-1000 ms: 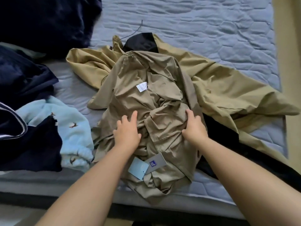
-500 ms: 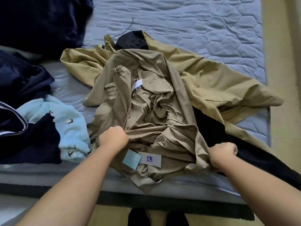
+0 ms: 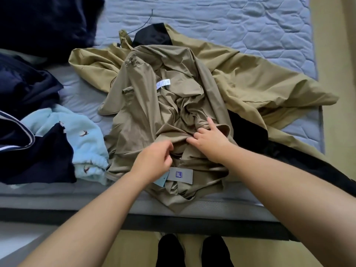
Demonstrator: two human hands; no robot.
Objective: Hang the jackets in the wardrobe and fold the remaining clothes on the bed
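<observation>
A crumpled taupe jacket [image 3: 154, 105] with a grey tag [image 3: 180, 175] and a pale blue tag lies at the near edge of the bed [image 3: 240, 20]. Under it spreads a tan jacket [image 3: 260, 81] with black lining [image 3: 152, 35]. My right hand [image 3: 210, 139] rests on the taupe jacket's middle folds, fingers spread and the index finger straight. My left hand [image 3: 154, 162] hovers just left of it above the tags. Its fingers are curled and blurred, so whether they pinch fabric is unclear.
Dark navy clothes [image 3: 28, 89] are piled at the left, with a light blue fleece with bird prints [image 3: 84, 135] among them. A dark navy blanket [image 3: 48, 22] lies at the far left corner. The floor runs along the bed's right side.
Both hands have let go of the jacket's lower edges, which they gripped as fists, and moved inward and up to meet over its middle. The right hand's fingers have spread.
</observation>
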